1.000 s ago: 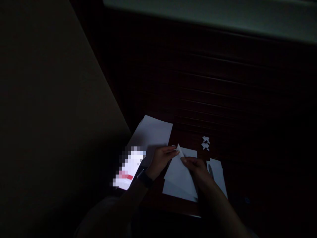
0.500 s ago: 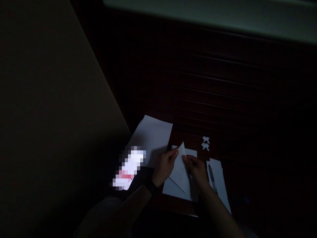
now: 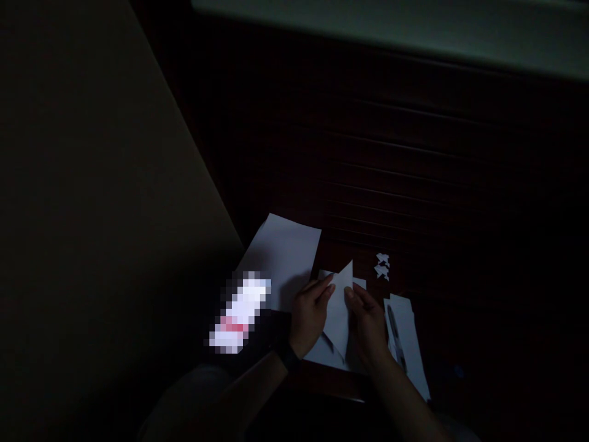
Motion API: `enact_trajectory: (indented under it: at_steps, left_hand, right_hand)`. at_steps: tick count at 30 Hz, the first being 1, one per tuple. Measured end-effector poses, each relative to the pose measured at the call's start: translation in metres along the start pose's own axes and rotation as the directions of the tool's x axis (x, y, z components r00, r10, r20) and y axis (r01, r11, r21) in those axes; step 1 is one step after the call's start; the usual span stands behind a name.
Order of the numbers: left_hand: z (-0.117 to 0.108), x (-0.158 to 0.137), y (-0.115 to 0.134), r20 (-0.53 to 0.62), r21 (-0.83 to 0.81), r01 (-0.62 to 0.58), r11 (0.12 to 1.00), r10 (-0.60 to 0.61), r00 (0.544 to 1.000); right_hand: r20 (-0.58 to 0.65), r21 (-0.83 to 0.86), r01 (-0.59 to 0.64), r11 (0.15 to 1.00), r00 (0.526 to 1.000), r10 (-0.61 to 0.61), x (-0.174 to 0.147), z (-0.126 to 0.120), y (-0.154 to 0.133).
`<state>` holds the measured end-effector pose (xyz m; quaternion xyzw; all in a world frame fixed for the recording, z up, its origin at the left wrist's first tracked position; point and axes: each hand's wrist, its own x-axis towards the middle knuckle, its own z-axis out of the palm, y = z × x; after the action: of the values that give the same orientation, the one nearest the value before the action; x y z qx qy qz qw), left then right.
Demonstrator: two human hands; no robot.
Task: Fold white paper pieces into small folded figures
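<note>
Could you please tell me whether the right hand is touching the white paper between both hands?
Touching: the head view shows the right hand with its thumb lying on the white paper.

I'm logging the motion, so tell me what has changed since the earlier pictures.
The left hand moved right and toward the person; the right hand shifted only slightly. The tip of the paper they hold swung right. Neither let go. The pen, small paper pieces and large sheet stayed put.
</note>
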<state>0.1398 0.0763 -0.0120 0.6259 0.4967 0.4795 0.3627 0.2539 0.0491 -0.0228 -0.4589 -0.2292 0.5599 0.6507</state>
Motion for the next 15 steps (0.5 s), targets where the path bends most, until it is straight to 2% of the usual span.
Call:
enact_trajectory:
  at_steps: [5, 11, 15]
  left_hand:
    - [-0.001, 0.001, -0.002, -0.008, -0.021, -0.009, 1.000, 0.009, 1.000]
    - [0.001, -0.001, -0.001, 0.065, -0.029, -0.021, 0.999, 0.023, 0.998]
    - [0.002, -0.002, 0.001, 0.079, -0.043, -0.018, 0.999, 0.022, 0.997]
  right_hand:
    - [0.026, 0.003, -0.041, 0.999, 0.999, 0.041, 0.001, 0.004, -0.006]
    - [-0.075, -0.208, 0.063, 0.976, 0.994, -0.080, 0.019, -0.015, -0.013]
    - [-0.056, -0.255, 0.044, 0.966, 0.997, -0.060, 0.024, -0.024, -0.017]
